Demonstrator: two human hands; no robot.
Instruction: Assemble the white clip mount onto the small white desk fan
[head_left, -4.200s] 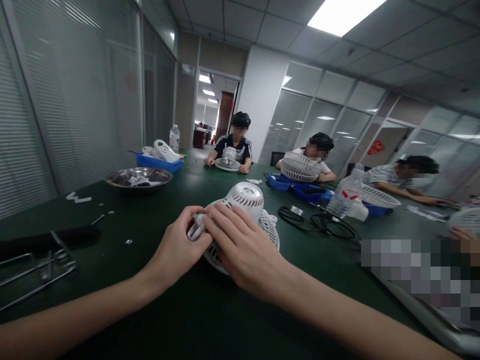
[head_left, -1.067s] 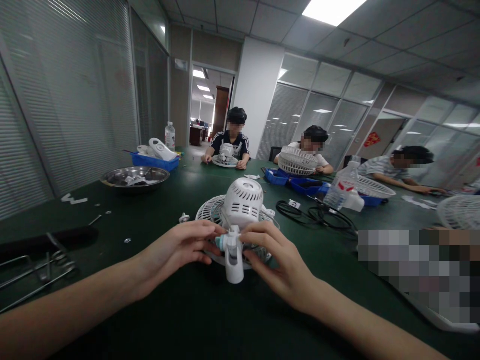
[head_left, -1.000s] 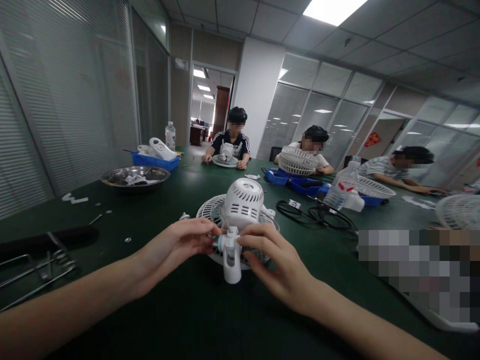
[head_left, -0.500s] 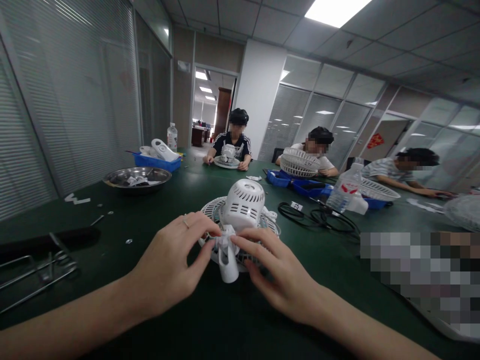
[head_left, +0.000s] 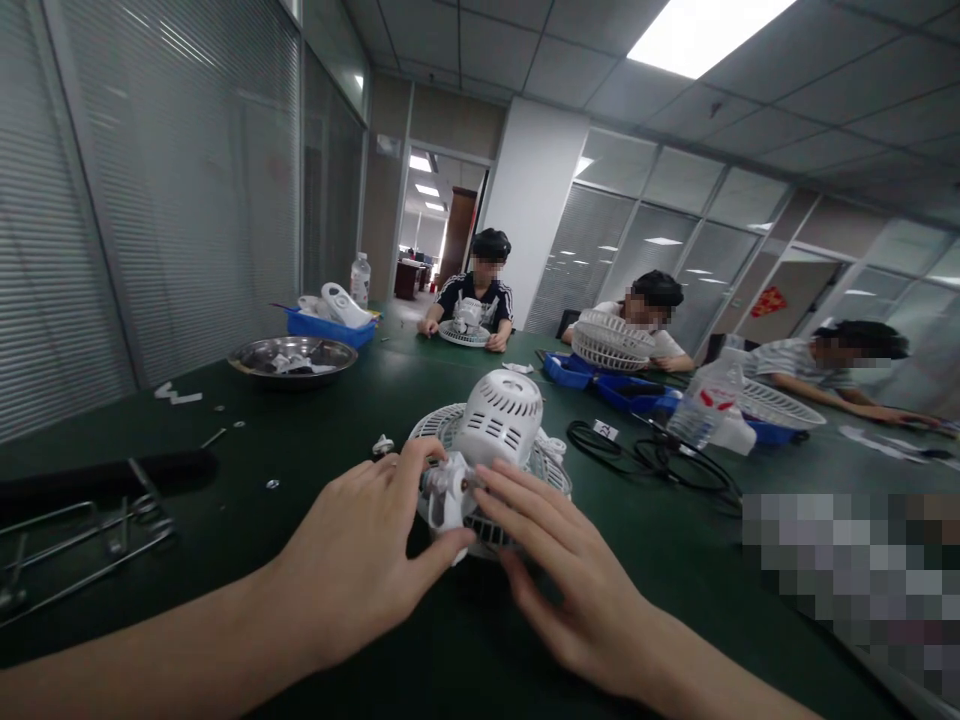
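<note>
A white fan head (head_left: 500, 415) lies on its round grille (head_left: 551, 490) on the green table in front of me, its slotted motor cover facing up. A white neck bracket (head_left: 448, 505) juts from its near side. My left hand (head_left: 375, 540) is closed around that bracket, thumb at its lower end and fingers along its far left side. With fingers stretched out, my right hand (head_left: 559, 555) rests its fingertips against the joint beside the motor cover. A small white knob-like part (head_left: 383, 444) sits on the table just beyond my left hand.
A metal bowl (head_left: 292, 360) with small parts and a blue bin (head_left: 330, 325) stand back left. Metal rods (head_left: 97, 540) lie at left. A black cable (head_left: 652, 455) and plastic bottle (head_left: 705, 405) are at right. Several people sit across the table, one behind a fan grille (head_left: 611, 340).
My left hand has shifted its grip, the thumb now at the bracket's lower end. The bracket has tilted or turned to the left. The right fingers have straightened. The view has shifted slightly.
</note>
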